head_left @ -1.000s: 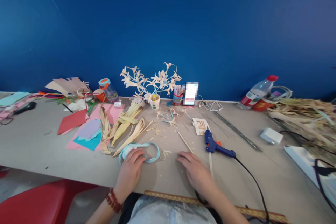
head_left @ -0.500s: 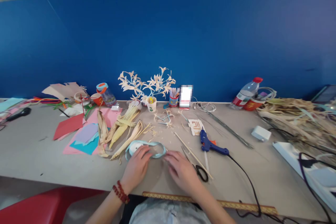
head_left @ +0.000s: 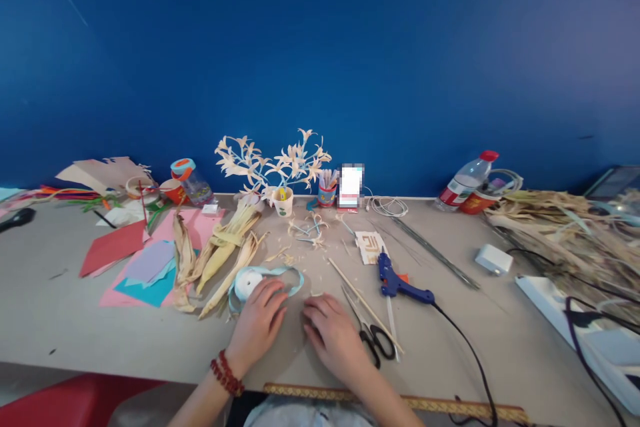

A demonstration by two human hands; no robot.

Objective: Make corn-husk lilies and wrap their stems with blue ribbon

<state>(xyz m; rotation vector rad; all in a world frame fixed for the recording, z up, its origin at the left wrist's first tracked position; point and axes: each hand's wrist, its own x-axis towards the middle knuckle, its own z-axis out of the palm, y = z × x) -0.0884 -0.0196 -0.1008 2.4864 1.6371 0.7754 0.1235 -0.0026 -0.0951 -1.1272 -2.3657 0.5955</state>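
Observation:
My left hand (head_left: 260,321) lies over the near edge of a roll of pale blue ribbon (head_left: 246,284), its fingers stretched out and touching the ribbon. A loose loop of the ribbon curves to the right past the fingertips. My right hand (head_left: 334,332) rests on the tabletop, fingers apart and slightly bent, with a small pale scrap near its fingertips. Just right of that hand lie black-handled scissors (head_left: 383,341) and a thin wooden stick (head_left: 357,293). Beyond the hands are small husk flowers on blue stems (head_left: 314,232).
Dried corn husks (head_left: 227,253) and coloured paper (head_left: 115,247) lie left. A blue glue gun (head_left: 400,283) with a trailing cord, bundled wires (head_left: 435,250) and a power strip (head_left: 565,320) lie right. A cup (head_left: 283,201) of husk flowers stands behind. A patterned strip (head_left: 310,392) runs along the front edge.
My right hand has come away from the ribbon loop and moved nearer to me on the table. My left hand stays at the roll. The view has shifted slightly.

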